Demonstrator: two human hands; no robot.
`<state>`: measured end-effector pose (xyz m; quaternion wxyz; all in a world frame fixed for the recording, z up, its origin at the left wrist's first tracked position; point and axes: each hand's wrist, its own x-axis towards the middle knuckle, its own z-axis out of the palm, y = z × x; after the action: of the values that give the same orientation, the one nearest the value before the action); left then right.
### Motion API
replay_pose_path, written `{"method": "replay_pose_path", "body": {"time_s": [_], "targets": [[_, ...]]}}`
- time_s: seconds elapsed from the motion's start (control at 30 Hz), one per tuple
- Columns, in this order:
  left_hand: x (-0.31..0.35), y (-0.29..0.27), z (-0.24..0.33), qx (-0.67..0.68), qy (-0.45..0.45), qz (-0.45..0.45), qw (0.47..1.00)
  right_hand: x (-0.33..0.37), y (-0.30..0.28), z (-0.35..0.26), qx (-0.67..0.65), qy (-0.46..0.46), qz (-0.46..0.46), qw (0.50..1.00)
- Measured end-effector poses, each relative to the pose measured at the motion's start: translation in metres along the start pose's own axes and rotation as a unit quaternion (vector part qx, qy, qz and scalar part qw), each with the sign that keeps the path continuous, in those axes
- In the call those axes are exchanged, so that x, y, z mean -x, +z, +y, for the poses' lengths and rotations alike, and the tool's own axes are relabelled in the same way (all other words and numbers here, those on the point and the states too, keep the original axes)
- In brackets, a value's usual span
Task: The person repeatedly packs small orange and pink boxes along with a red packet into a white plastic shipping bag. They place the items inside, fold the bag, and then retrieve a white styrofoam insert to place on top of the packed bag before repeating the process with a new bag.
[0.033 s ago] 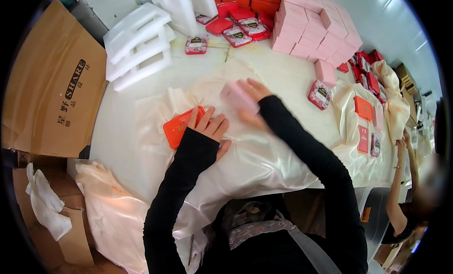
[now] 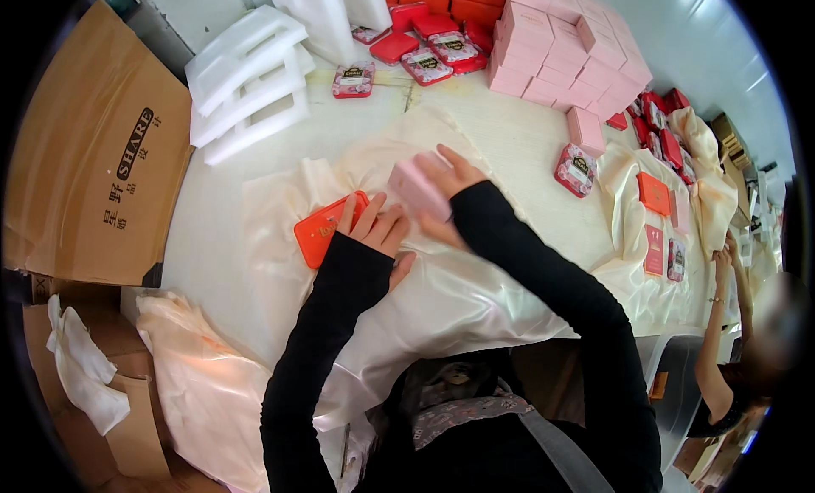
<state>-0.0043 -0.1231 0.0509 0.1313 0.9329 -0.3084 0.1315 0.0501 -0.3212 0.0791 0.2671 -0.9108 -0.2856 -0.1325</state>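
Observation:
On cream satin cloth [image 2: 441, 289] spread over the table lies an orange-red flat box [image 2: 316, 238] with rounded corners and gold lettering. My left hand [image 2: 380, 230] rests flat over its right end, fingers stretched out and apart. Just to the right, my right hand [image 2: 452, 183] grips a pale pink box [image 2: 416, 187] between thumb and fingers. That box is tilted and slightly blurred, close to the left fingertips. Its underside is hidden, so I cannot tell whether it touches the cloth.
Pink boxes [image 2: 552, 47] are stacked at the back, beside red floral tins [image 2: 426, 67]. White foam frames [image 2: 246, 77] and a large cardboard carton [image 2: 102, 153] stand left. A floral tin [image 2: 575, 170] sits to the right, near another set on satin. A co-worker's hands [image 2: 723, 259] are far right.
My right hand has shifted slightly left with the pink box, bringing it nearer my left hand. The left hand and the orange-red box stay in place.

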Motion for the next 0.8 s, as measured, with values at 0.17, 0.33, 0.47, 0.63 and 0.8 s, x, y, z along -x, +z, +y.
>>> {"method": "replay_pose_path", "body": {"time_s": [0.17, 0.33, 0.47, 0.63, 0.8], "targets": [[0.007, 0.004, -0.003, 0.014, -0.017, 0.048, 0.999, 0.017, 0.043, -0.013, 0.113, -0.029, -0.018, 0.993], [0.009, 0.014, -0.013, 0.073, -0.026, 0.079, 0.994, 0.008, 0.048, -0.019, 0.132, -0.041, 0.008, 0.99], [0.01, 0.014, -0.017, 0.143, -0.032, 0.1, 0.984, 0.008, 0.056, -0.024, 0.157, -0.014, 0.009, 0.987], [-0.013, 0.004, -0.021, 0.174, -0.117, 0.09, 0.974, 0.01, 0.087, -0.02, 0.206, 0.011, 0.061, 0.977], [-0.039, -0.001, -0.014, 0.136, -0.132, -0.048, 0.981, 0.02, 0.068, 0.005, 0.029, -0.019, -0.02, 0.999]]}}
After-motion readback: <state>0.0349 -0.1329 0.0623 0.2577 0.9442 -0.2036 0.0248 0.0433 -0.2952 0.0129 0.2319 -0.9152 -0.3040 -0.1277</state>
